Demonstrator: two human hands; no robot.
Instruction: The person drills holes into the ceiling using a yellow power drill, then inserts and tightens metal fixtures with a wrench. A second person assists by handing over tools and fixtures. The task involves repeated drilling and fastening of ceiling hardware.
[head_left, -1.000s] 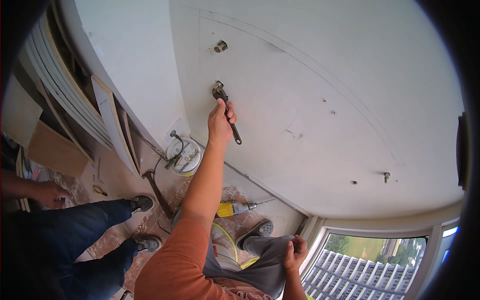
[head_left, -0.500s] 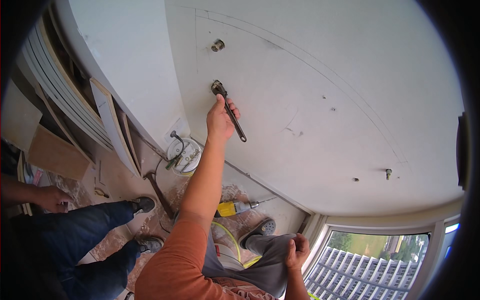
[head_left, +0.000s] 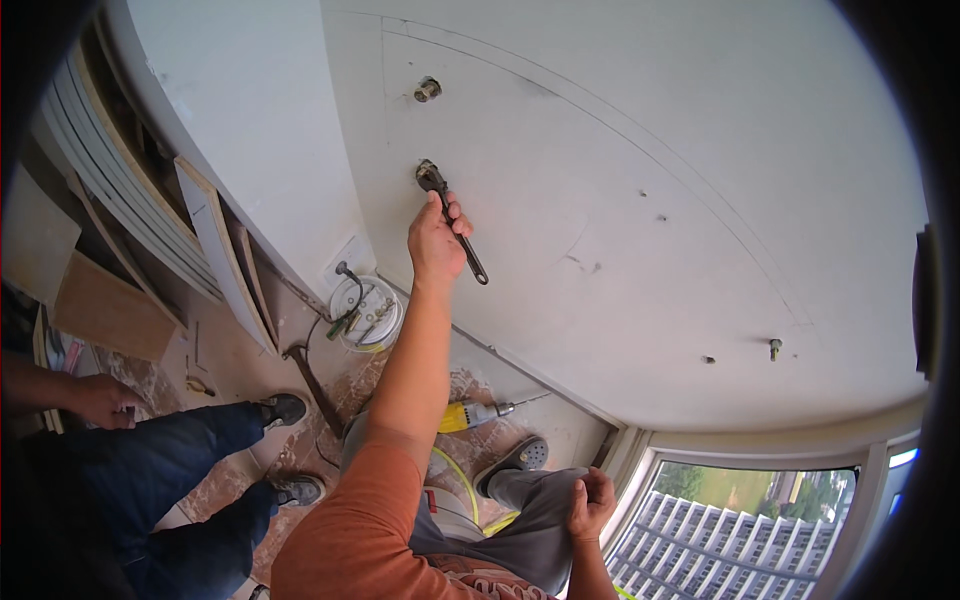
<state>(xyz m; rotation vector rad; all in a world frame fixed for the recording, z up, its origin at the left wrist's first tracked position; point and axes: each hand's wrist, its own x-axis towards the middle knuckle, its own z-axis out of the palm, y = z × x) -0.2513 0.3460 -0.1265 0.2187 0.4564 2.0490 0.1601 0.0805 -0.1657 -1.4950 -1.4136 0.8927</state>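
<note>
My left hand (head_left: 436, 240), at the end of an orange-sleeved arm, is closed round the dark handle of an adjustable wrench (head_left: 466, 236). The wrench's head is against a metal fitting in the white wall (head_left: 560, 300), and its handle slants down to the right. Fingers cover part of the handle, and the head hides most of the fitting. Above it, another bolt-like metal fitting (head_left: 428, 90) sticks out of a rough hole. My right hand (head_left: 592, 505) rests at my right knee, fingers loosely curled and thumb apart, with nothing visible in it.
A white bucket (head_left: 388, 335) with small metal parts stands by the wall corner, near a hammer (head_left: 315, 390) and a yellow drill (head_left: 470, 415). Curved panels (head_left: 150, 190) lean at left. A co-worker's hand (head_left: 105, 400) is at lower left. Another bolt (head_left: 775, 348) projects near the window (head_left: 740, 520).
The view has shifted slightly, so the wall and fittings sit a little further left. My left hand keeps its grip, and the wrench's angle looks slightly different. My right hand stays at the knee.
</note>
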